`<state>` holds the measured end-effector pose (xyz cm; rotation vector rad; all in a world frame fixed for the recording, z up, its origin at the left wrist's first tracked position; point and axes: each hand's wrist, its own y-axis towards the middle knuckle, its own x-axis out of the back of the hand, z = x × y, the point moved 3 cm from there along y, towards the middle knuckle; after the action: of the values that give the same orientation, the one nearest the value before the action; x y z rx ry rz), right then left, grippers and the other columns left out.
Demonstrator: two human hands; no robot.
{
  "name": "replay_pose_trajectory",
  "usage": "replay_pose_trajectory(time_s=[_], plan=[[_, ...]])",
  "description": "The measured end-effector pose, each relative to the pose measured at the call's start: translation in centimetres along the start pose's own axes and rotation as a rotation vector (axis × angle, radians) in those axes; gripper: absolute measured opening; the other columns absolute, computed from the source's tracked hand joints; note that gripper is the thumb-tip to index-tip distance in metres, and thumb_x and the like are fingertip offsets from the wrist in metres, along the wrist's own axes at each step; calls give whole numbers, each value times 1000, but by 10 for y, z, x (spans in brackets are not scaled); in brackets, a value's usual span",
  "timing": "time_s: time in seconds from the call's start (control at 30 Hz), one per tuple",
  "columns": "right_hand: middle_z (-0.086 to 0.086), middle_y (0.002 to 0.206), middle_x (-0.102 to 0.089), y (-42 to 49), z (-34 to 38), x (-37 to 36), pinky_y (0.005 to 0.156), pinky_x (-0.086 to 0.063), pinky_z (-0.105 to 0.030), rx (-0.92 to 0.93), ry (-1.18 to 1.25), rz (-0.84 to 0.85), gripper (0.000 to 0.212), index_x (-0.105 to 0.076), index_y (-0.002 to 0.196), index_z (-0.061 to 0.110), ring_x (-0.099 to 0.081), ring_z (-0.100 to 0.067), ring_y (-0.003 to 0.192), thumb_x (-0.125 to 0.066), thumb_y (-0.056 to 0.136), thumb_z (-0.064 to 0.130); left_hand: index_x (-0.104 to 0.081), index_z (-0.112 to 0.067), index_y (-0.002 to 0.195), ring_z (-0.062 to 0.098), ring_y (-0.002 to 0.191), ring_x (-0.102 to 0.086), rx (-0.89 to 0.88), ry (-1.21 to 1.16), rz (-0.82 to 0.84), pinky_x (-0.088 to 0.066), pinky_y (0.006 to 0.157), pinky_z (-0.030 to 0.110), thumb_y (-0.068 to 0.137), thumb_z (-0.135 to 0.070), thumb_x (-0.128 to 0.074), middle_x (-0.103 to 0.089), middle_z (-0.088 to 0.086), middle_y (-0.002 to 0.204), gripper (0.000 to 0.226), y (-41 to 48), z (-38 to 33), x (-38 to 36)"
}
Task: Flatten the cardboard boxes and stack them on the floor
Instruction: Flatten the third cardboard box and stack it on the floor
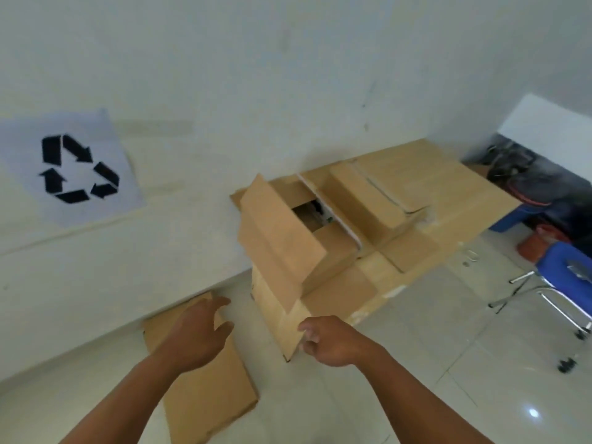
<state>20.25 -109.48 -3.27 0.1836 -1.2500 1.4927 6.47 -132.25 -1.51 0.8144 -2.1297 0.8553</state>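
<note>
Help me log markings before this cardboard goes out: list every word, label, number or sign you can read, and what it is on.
No words, brands or numbers can be read anywhere.
Sign only, no text: a black three-arrow recycling symbol, on the white sheet fixed to the wall.
open box: plain brown faces, no readable print.
flattened cardboard on the floor: plain brown, no readable print.

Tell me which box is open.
The middle box, its corner held by the right hand: flap raised, inside showing. The box behind is shut; the left box lies flat.
</note>
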Motion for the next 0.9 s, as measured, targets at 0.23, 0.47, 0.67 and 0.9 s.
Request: replay_pose_trajectory(time_s=[0.23, 0.47, 0.67, 0.9], plan=[[6, 115, -59, -68, -143, 100, 81, -49, -17, -52, 132, -189, 38, -58, 131, 27, -62, -11, 99, -62, 93, 34, -50, -31, 137, 10, 97, -60, -107, -50, -71, -47, 90, 26, 95, -36, -60, -57, -3, 130, 43, 26, -159, -21], [7, 112, -60, -87, -261, 191, 72, -47, -11, -32, 184, -286, 39, -57, 132, 24, -62, -7, 97, -60, 93, 28, -52, -33, 133, 5, 98, -60, -141, -170, -134, -52, 86, 26, 95, -28, -61, -59, -9, 129, 39, 77, -310, -83], [6, 115, -58, -62, -308, 253, 77, -41, -15, 14, 168, -318, 42, -54, 135, 24, -57, -8, 103, -62, 94, 31, -49, -30, 139, 9, 112, -58, -101, -203, -127, -50, 94, 29, 95, -33, -60, -57, -7, 133, 45, 130, -385, -115], [-2, 137, -55, 23, -326, 319, 90, -37, -19, 56, 119, -336, 48, -50, 140, 23, -52, -15, 125, -62, 94, 29, -46, -24, 144, 20, 129, -50, -29, -157, -149, -44, 101, 31, 94, -30, -63, -51, 1, 143, 53, 232, -405, -128]])
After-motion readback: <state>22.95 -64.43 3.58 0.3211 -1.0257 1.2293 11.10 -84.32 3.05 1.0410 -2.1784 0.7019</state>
